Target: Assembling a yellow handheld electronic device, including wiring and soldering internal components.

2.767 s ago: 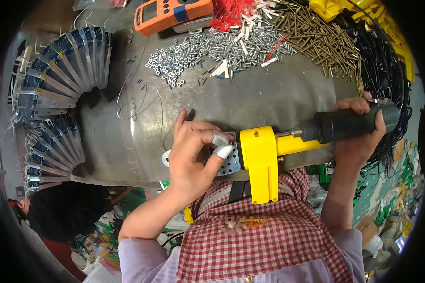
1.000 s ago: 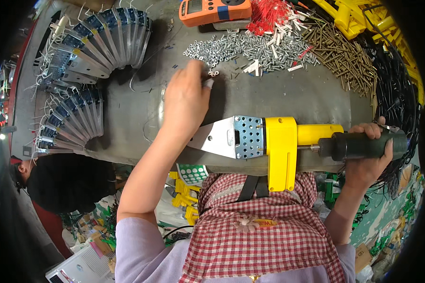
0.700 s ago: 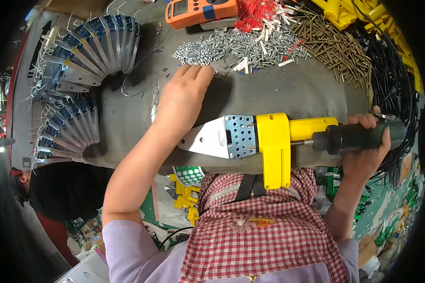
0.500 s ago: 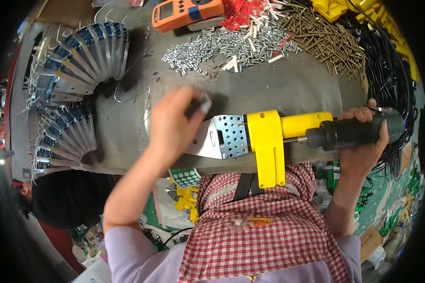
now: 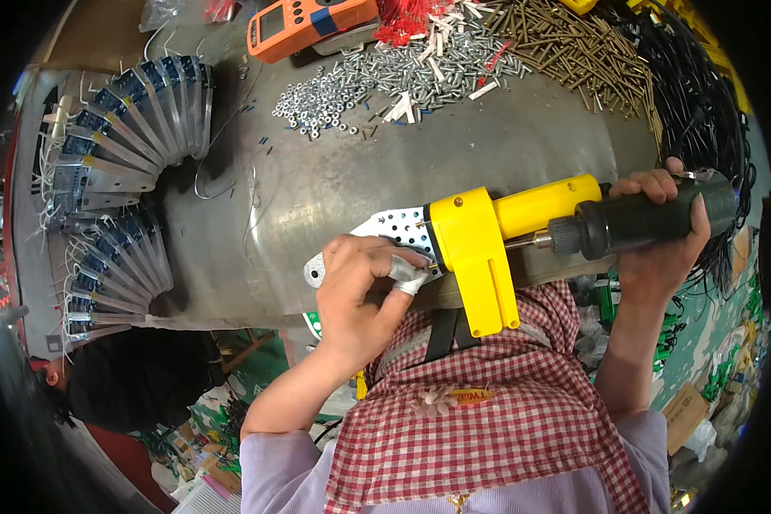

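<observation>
My right hand (image 5: pixel 660 218) grips the yellow tool's dark handle (image 5: pixel 651 221); my left hand (image 5: pixel 360 295) pinches its perforated metal plate (image 5: pixel 394 233) at the counter's (image 5: pixel 454 146) near edge.

Workshop; screw heaps (image 5: pixel 454 64); metal bench (image 5: pixel 488 146)

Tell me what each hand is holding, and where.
Right hand grips the yellow tool by its dark handle; left hand pinches its perforated metal plate.

An orange handheld meter (image 5: pixel 310 26) lies at the far edge of the grey desk (image 5: pixel 488 137), just left of the red pile (image 5: pixel 407 19). Its small rectangular screen (image 5: pixel 273 26) is greyish, beside a blue band.
</observation>
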Motion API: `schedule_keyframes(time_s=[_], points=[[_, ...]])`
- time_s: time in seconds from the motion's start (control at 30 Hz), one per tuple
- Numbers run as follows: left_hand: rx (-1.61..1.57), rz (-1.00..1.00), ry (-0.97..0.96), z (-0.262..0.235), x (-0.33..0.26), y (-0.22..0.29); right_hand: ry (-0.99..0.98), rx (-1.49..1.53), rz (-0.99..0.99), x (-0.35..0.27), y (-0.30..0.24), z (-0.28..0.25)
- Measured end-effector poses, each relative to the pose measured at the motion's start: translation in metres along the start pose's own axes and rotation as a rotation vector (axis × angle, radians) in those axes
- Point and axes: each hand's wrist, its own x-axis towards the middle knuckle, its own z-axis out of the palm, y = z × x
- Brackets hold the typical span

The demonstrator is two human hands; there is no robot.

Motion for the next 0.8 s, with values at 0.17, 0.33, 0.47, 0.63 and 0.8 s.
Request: schedule_keyframes(time_s=[0.17,0.33,0.47,0.63,0.8], points=[[-0.011,0.028,-0.052,0.001,-0.002,-0.002,0.013,0.038,0.003,0.001,0.000,0.002],[0.013,0.031,-0.042,0.003,-0.003,-0.002,0.019,0.038,-0.007,0.001,0.002,0.002],[0.080,0.069,0.028,0.005,0.001,-0.002,0.061,-0.006,-0.026,-0.001,0.005,0.007],[0.222,0.189,-0.049,0.004,0.000,-0.001,0.076,0.026,-0.009,-0.003,0.009,0.010],[0.200,0.244,-0.038,0.009,0.003,-0.003,0.049,0.044,-0.023,-0.002,0.014,0.008]])
